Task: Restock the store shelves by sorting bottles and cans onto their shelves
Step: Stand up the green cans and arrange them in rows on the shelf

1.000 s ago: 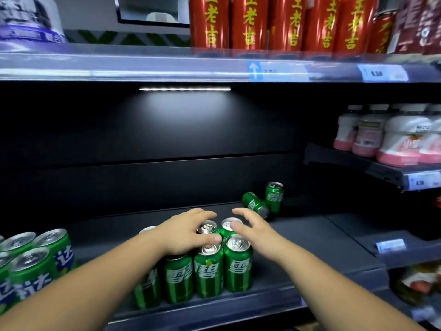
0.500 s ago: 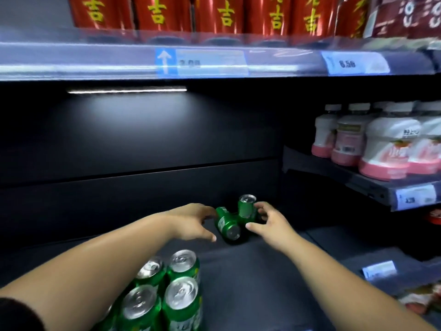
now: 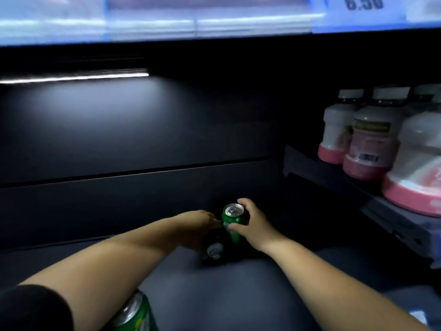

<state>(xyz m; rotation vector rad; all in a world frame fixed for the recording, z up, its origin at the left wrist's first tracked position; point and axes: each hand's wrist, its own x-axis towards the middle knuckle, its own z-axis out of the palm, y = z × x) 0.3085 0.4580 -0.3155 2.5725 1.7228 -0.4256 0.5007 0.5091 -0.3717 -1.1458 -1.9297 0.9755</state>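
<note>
Right hand (image 3: 254, 226) is gripping the upright can (image 3: 232, 222) deep at the back of the shelf (image 3: 238, 295). The thumb is lying across the green side facing the camera and the fingers are curling round the far side near the rim. The silver top and pull tab are facing up. Whether its base is touching the shelf is unclear in the shadow.

Left hand (image 3: 198, 226) is reaching in just beside it, palm down, lying over the tipped can (image 3: 214, 250). That can is lying on its side with its silver end pointing toward the camera and its body dark in shadow. The fingertips are ending just short of the upright can. The underside of the hand is hidden, so whether the fingers are clasping the tipped can or only resting on it cannot be told.

A third can (image 3: 134, 314) is showing at the bottom edge, half hidden under the left forearm, with a dark sleeve (image 3: 31, 309) beside it.

To the right, white bottles (image 3: 367, 149) with pink bases are standing in a row on a raised side shelf (image 3: 334, 173). A light strip (image 3: 76, 78) is glowing under the top shelf. The price rail (image 3: 167, 20) above is blurring, and its tag (image 3: 362, 3) is reading 6.50.
</note>
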